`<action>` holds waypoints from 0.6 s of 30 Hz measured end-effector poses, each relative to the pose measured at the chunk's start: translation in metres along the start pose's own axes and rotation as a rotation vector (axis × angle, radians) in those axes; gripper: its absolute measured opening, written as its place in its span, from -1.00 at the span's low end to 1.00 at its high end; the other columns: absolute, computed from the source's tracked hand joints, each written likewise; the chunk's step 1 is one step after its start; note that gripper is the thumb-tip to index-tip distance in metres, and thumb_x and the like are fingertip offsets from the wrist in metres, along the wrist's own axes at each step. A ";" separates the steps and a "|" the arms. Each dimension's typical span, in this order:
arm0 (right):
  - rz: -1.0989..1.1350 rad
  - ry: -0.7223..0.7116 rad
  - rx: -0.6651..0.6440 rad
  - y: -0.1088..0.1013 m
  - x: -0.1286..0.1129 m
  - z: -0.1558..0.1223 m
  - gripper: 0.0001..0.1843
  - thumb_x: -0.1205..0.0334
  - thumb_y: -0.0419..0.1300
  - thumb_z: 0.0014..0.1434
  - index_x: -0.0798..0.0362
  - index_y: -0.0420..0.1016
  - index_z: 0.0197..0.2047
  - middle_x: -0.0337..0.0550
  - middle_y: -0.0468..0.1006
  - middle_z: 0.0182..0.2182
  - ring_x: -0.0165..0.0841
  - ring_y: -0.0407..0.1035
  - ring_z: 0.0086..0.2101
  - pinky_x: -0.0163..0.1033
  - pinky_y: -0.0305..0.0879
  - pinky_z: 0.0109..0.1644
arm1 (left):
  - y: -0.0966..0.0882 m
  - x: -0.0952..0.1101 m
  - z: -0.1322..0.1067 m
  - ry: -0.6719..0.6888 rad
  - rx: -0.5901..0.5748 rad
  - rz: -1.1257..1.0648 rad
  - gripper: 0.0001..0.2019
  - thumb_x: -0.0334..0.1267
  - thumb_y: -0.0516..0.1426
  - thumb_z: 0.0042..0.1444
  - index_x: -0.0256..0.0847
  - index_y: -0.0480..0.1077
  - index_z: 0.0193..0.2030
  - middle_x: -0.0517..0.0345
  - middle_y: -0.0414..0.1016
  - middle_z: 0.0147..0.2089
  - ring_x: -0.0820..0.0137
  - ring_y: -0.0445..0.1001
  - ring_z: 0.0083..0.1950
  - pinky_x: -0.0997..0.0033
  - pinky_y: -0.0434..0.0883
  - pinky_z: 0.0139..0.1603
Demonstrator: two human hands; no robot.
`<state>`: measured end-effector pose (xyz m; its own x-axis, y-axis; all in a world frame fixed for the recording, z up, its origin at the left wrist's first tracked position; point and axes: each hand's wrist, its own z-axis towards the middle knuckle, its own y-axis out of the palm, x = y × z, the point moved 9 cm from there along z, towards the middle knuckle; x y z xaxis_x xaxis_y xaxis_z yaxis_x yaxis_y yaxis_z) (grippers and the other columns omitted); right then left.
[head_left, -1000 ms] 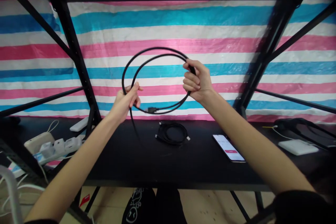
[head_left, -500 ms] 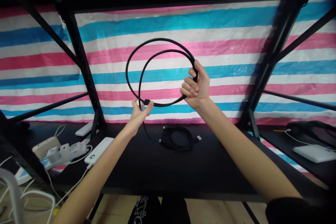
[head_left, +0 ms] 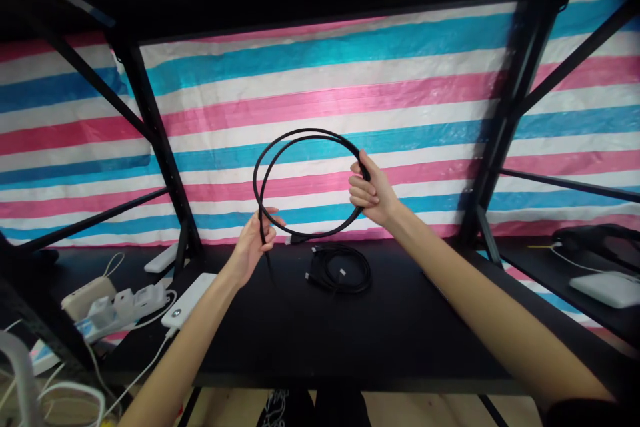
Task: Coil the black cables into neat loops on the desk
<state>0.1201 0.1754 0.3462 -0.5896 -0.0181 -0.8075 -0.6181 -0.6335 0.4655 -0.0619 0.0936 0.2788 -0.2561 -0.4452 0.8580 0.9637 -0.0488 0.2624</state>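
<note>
A black cable (head_left: 310,133) hangs in loose loops between my two hands, above the black shelf. On the right side of the loops, my right hand (head_left: 371,188) is closed in a fist around the gathered strands. My left hand (head_left: 254,240) pinches the cable at the lower left, with a short length dangling below the fingers. One plug end of the held cable shows near the bottom of the loop, just right of my left hand. Beneath the loops, a second coiled black cable (head_left: 367,273) with pale connectors lies on the shelf (head_left: 320,340).
On the left are a white power bank (head_left: 190,300) with a cord, a power strip with chargers (head_left: 127,303) and a beige box-like device (head_left: 90,297). Black metal posts (head_left: 160,140) flank the shelf. A white device (head_left: 605,289) lies at the right, and striped sheeting hangs behind.
Both hands have lowered with the looped cable. My left hand has shifted from the cable's plug part to a strand at the lower left, and the two loops lie closer together.
</note>
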 end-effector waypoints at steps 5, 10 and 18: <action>-0.119 0.001 -0.025 0.010 0.037 -0.003 -0.43 -0.24 0.20 -0.01 0.04 0.12 -0.67 -0.49 -0.11 -0.89 -0.61 -0.30 -0.81 -0.44 -0.29 -0.76 | 0.013 0.000 -0.004 0.053 0.168 0.074 -0.62 0.13 0.12 0.07 -0.17 0.30 -0.24 0.32 0.19 -0.63 0.53 0.06 -0.58 0.58 0.00 -0.61; -0.627 -0.021 0.013 -0.008 0.035 -0.006 -0.68 0.00 0.32 -0.05 0.09 0.41 -0.42 -0.38 0.26 -0.77 -0.50 0.25 -0.69 -0.36 0.27 -0.53 | 0.004 0.014 -0.001 0.104 0.200 0.116 -0.61 0.16 0.01 0.14 -0.16 0.28 -0.35 0.42 -0.12 -0.77 0.55 -0.09 -0.67 0.60 0.00 -0.63; -1.066 -0.303 -0.123 0.028 -0.004 -0.022 -0.45 0.12 0.39 -0.13 0.08 0.41 -0.06 -0.07 0.53 -0.23 -0.35 0.44 -0.33 -0.28 0.38 -0.30 | 0.038 0.034 0.013 0.078 -0.044 0.540 -0.61 0.06 0.04 0.16 -0.24 0.45 -0.36 0.38 -0.01 -0.79 0.58 -0.03 -0.75 0.53 -0.02 -0.67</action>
<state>0.1164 0.1407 0.3551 0.0989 0.7596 -0.6429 -0.8378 -0.2851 -0.4657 -0.0354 0.0885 0.3236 0.2803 -0.4826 0.8298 0.9594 0.1688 -0.2260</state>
